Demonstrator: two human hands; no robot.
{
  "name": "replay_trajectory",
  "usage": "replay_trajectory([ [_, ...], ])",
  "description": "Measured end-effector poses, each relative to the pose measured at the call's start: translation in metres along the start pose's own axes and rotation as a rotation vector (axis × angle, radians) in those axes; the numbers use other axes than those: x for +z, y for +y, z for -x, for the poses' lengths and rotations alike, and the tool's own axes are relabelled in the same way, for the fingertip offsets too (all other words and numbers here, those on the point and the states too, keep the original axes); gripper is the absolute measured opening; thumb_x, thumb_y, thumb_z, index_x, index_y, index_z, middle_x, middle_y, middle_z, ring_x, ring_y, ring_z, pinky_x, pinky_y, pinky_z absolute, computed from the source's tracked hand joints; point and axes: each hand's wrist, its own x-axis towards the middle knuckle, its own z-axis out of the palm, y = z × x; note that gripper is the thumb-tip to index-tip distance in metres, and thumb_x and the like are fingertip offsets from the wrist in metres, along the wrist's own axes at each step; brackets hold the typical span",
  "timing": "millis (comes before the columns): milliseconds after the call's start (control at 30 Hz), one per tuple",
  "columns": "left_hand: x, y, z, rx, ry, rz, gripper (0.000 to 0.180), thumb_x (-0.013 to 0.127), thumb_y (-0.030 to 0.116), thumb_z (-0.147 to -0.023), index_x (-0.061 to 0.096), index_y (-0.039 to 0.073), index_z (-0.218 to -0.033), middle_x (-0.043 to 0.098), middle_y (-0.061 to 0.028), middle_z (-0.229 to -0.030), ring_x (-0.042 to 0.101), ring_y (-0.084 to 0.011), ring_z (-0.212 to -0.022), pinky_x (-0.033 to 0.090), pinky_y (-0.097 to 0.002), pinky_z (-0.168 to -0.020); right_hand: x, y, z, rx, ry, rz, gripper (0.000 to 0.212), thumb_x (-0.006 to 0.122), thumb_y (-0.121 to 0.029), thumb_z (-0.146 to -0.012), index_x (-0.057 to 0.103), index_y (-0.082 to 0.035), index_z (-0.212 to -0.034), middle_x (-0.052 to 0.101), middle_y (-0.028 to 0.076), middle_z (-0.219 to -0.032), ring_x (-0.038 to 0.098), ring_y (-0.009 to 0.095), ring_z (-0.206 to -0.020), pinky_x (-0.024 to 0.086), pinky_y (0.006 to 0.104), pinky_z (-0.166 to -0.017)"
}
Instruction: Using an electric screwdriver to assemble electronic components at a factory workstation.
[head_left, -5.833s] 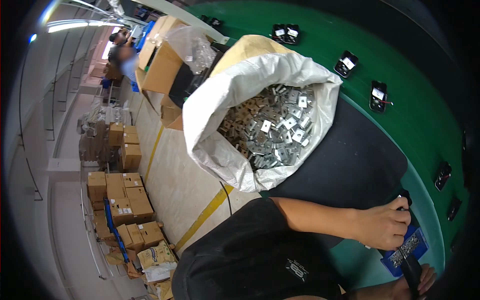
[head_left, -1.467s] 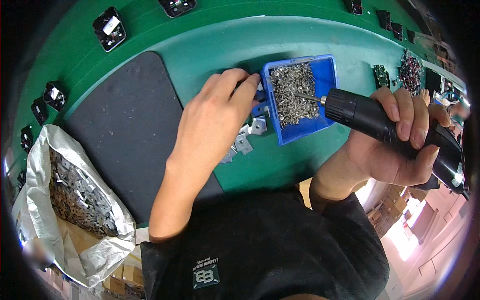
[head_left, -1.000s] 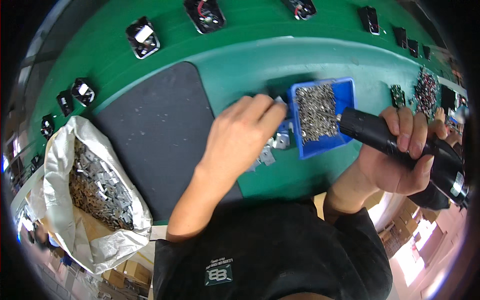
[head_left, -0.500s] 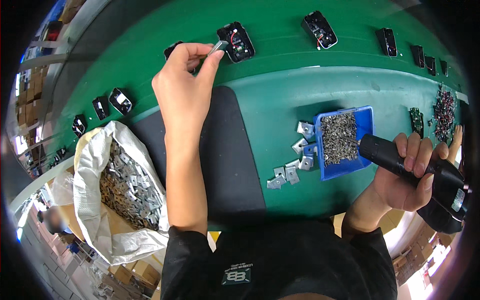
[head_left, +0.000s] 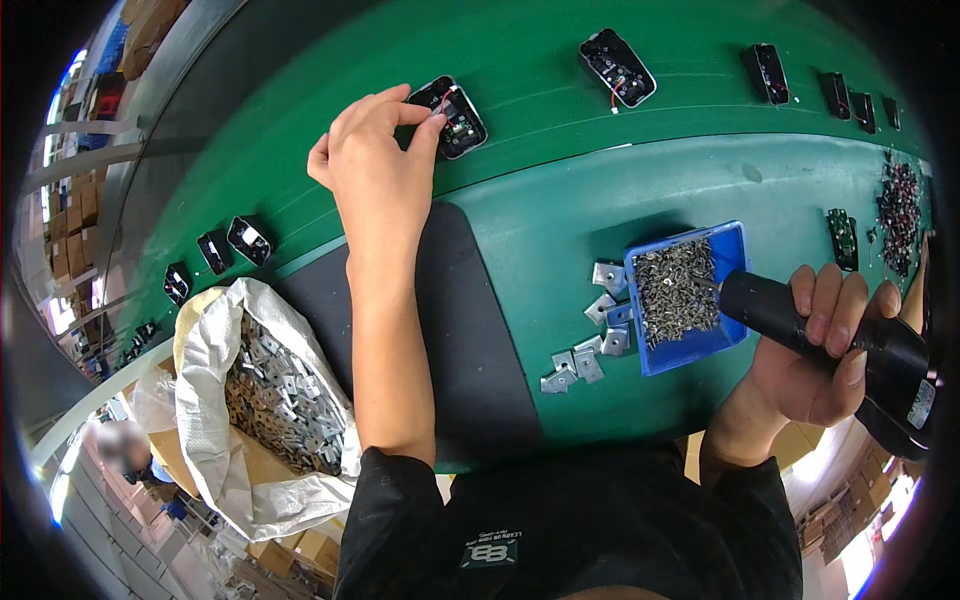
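Observation:
My left hand (head_left: 380, 165) reaches over a black plastic housing (head_left: 468, 128) with a red wire and small circuit board inside. Thumb and forefinger are pinched together at the housing's left side; whatever is between them is hidden. In my right hand (head_left: 825, 350) is a black power screwdriver (head_left: 765, 302), held sideways with its tip pointing left over a blue bin (head_left: 690, 358). The bin is filled with small silver screws (head_left: 678, 285). Several square metal plates with holes (head_left: 588, 366) lie left of the bin.
More black housings (head_left: 617, 68) sit along the green belt (head_left: 540, 120). A white sack (head_left: 205, 440) of metal plates stands left of a black mat (head_left: 480, 330). At right are a green circuit board (head_left: 842, 238) and a pile of small dark red parts (head_left: 899, 215).
My left hand has come down to the housing; the metal plate seen in its pinch earlier is now out of sight. The right hand keeps its hold, the screwdriver tip still at the bin.

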Motion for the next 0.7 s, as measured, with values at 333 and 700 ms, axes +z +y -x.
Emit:
replay_trajectory([
  [333,-0.007,-0.006,-0.009,-0.067,-0.225,0.099,0.028,0.072,0.015,-0.077,0.067,0.004,-0.102,0.069,-0.0131,-0.086,0.066,-0.0189,-0.081,0.05,-0.0306,-0.076,0.002,-0.002,0.005,0.003,0.011,0.026,0.052,0.065,-0.019,-0.077,0.042,-0.013,-0.123,0.046,-0.005,-0.075,0.042,0.01,-0.068,0.032,0.0276,-0.07],
  [700,-0.049,0.039,0.066,0.04,-0.661,0.353,0.029,0.069,0.011,-0.075,0.066,0.01,-0.104,0.065,-0.0099,-0.102,0.058,-0.0263,-0.1,0.034,-0.0418,-0.095,0.009,-0.015,0.006,0.047,-0.088,-0.067,0.043,0.064,-0.017,-0.079,0.045,-0.013,-0.117,0.048,-0.005,-0.076,0.042,0.01,-0.071,0.032,0.0278,-0.073],
])
